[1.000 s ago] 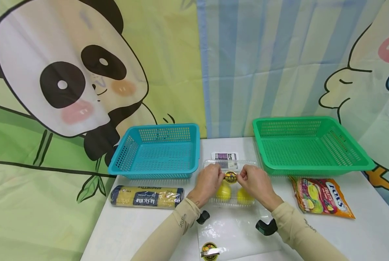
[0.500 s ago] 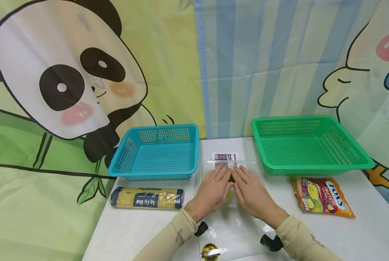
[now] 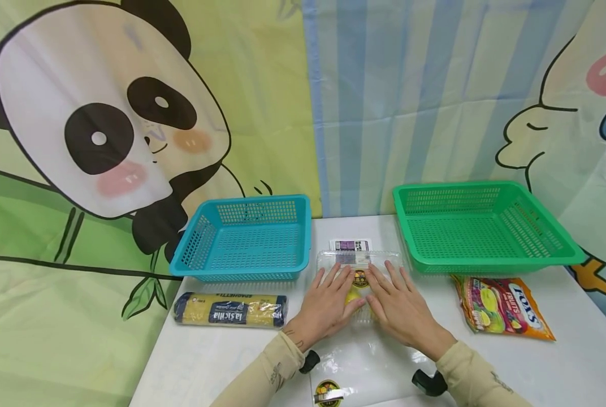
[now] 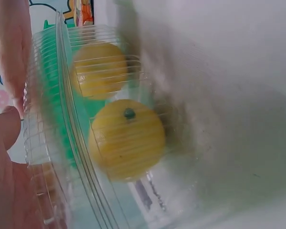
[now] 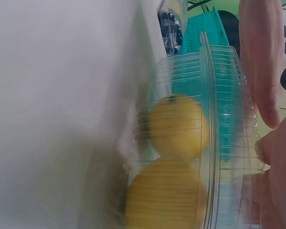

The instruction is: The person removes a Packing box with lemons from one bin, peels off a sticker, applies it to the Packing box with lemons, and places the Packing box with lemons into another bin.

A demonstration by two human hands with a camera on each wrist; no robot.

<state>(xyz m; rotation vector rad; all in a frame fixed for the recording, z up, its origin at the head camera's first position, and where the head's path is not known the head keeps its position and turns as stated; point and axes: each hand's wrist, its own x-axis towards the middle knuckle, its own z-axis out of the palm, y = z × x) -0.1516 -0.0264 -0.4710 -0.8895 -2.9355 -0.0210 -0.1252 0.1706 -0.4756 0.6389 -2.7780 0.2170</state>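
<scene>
A clear plastic clamshell box (image 3: 359, 258) lies on the white table, its lid down. Through its ribbed wall, yellow round fruits (image 4: 127, 140) show in both wrist views; one has a small green stem end. On the lid sits a round black-and-gold sticker (image 3: 360, 277). My left hand (image 3: 324, 308) rests flat on the lid's left part, fingers straight and spread. Lying the same way on the right part is my right hand (image 3: 403, 310). The sticker shows between the two hands, and the thumbs come close together below it. Much of the fruit is hidden under my hands in the head view.
A blue basket (image 3: 262, 265) stands back left, a green basket (image 3: 491, 263) back right. A spaghetti pack (image 3: 230, 310) lies at left, an orange candy bag (image 3: 503, 308) at right. In front is a clear plastic sheet (image 3: 374, 367) with another sticker (image 3: 328, 392). Behind the box lies a printed label (image 3: 350, 245).
A second ago my fingertips pinched at the sticker's two sides. They let go, both hands flattened over it, then slid apart across the lid, uncovering the sticker.
</scene>
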